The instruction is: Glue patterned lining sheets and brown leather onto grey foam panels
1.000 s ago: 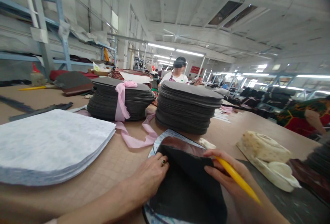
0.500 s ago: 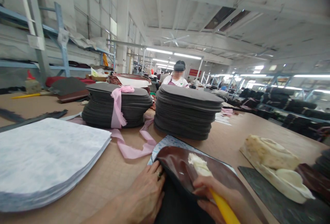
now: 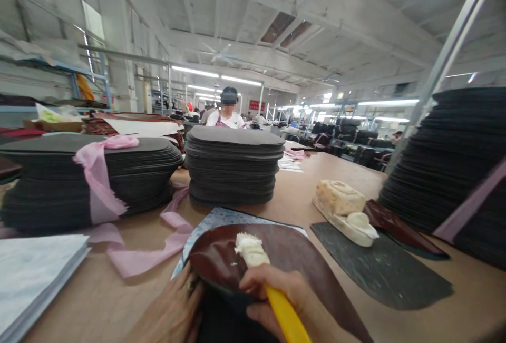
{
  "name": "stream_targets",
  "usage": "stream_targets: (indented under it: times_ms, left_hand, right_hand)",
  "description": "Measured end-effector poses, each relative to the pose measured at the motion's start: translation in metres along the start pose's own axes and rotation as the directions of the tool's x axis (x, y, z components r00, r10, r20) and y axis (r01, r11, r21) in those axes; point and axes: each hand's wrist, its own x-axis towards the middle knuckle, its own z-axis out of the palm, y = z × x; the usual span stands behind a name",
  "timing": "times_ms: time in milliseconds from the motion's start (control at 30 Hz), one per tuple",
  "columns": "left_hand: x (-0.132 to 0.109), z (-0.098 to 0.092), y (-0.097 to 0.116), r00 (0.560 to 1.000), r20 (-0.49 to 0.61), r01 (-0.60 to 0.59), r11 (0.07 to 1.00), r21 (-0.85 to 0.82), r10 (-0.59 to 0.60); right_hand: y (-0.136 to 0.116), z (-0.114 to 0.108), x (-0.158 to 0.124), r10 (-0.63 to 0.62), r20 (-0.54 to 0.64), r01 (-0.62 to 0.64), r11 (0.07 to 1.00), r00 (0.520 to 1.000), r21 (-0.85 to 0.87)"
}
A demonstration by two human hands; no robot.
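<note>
A brush with a yellow handle [image 3: 285,309] is gripped in my right hand [image 3: 282,290]. Its white, pasty bristles [image 3: 250,247] touch or hover just over a glossy brown leather-like piece [image 3: 300,251]; which of the two I cannot tell. My left hand [image 3: 172,306] is at the piece's left edge, its fingers closed on that edge and partly hidden. Black material [image 3: 233,314] shows between my hands, below the brown piece. Under its far side lies a blue-and-white patterned sheet [image 3: 211,222].
Stacks of dark sheets [image 3: 235,169] stand ahead, at left, tied with pink cloth [image 3: 100,179], and at right [image 3: 430,164]. A cream-crusted container [image 3: 343,203] sits on a dark sheet [image 3: 387,266]. White sheets [image 3: 37,274] lie left. Across the table is a person [image 3: 227,116].
My view has turned right and the scene has shifted left, bringing the tall right-hand stack into sight. My right hand still holds the brush over the brown piece; my left stays at its edge.
</note>
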Motion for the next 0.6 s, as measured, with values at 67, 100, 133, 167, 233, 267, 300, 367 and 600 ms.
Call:
stream_targets:
  times_ms: [67,100,133,167,233,267,300,367,600]
  left_hand:
    - [-0.001,-0.001,0.000,0.998,0.039,0.038,0.999,0.027,-0.039]
    - [0.000,-0.003,0.001,0.995,0.085,0.052,0.997,0.048,-0.056]
    - [0.002,-0.007,0.003,0.986,0.149,0.060,0.996,0.072,-0.070]
    - [0.005,-0.012,0.006,0.970,0.228,0.063,0.993,0.097,-0.084]
    - [0.012,-0.025,0.014,0.912,0.398,0.055,0.990,0.132,-0.104]
    - [0.016,-0.032,0.018,0.884,0.451,0.063,0.988,0.142,-0.121]
    - [0.020,-0.038,0.022,0.862,0.487,0.077,0.986,0.147,-0.140]
    - [0.023,-0.046,0.026,0.842,0.515,0.098,0.985,0.143,-0.159]
    - [0.020,-0.036,0.010,0.837,0.511,0.206,0.978,0.034,-0.194]
  right_hand:
    - [0.001,-0.011,-0.004,0.081,-0.096,-0.081,0.997,0.992,0.007]
    - [0.004,-0.017,-0.006,0.118,-0.133,-0.115,0.993,0.984,0.036]
    - [0.009,-0.023,-0.007,0.150,-0.165,-0.138,0.987,0.975,0.079]
    - [0.015,-0.029,-0.008,0.171,-0.203,-0.145,0.980,0.964,0.136]
    - [0.027,-0.040,-0.009,0.210,-0.264,-0.139,0.955,0.941,0.263]
    - [0.033,-0.046,-0.008,0.231,-0.286,-0.132,0.936,0.930,0.327]
    - [0.037,-0.052,-0.007,0.255,-0.294,-0.129,0.912,0.921,0.389]
    - [0.041,-0.063,-0.004,0.311,-0.314,-0.124,0.859,0.897,0.498]
    - [0.037,-0.086,0.006,0.464,-0.301,-0.185,0.748,0.833,0.637]
